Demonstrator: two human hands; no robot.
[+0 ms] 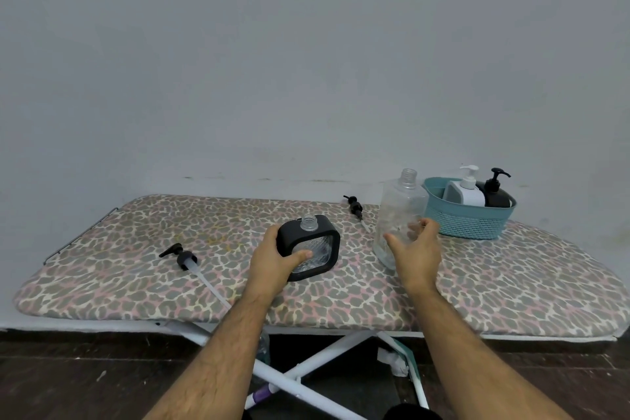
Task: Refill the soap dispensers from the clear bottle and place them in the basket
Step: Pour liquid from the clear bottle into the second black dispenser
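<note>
Two hands at work — the left hand (272,261) grips the square black dispenser (309,246), neck uncapped, while the right hand (414,254), fingers (426,225) loosely spread and empty, nears the upright clear bottle (399,215) just beyond — beside the basket (470,220).

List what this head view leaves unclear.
- Liquid level in the clear bottle: see-through, can't tell.
- Right hand: grip or near-touch on the bottle unclear.
- Lower parts of the white dispenser and black dispenser: hidden by the basket wall.
</note>
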